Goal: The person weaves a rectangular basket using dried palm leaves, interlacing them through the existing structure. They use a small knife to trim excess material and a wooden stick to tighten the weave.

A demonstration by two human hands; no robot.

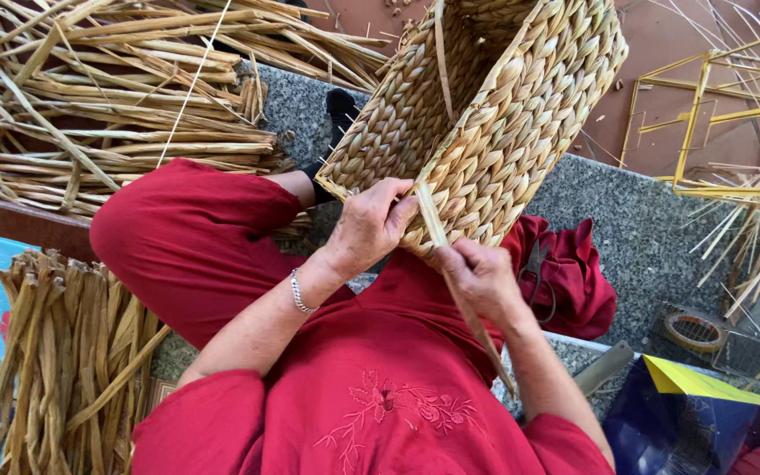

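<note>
red clothing (371, 413): filling the 6 o'clock edge, nearest the lens, embroidered at the chest.
left hand (369, 227): resting on the basket's lower rim, fingers curling closed over the weave; bracelet (299, 292) sitting on the wrist.
right hand (478, 280): pinching a flat straw strand (450, 273) running from the rim toward 5 o'clock.
woven basket (485, 114): tilting on the lap, reaching up toward 12 o'clock.
dried stalks (107, 97): lying at 10 o'clock.
bundle (63, 361): lying at 8 o'clock.
yellow frame (714, 114): standing at 2 o'clock.
</note>
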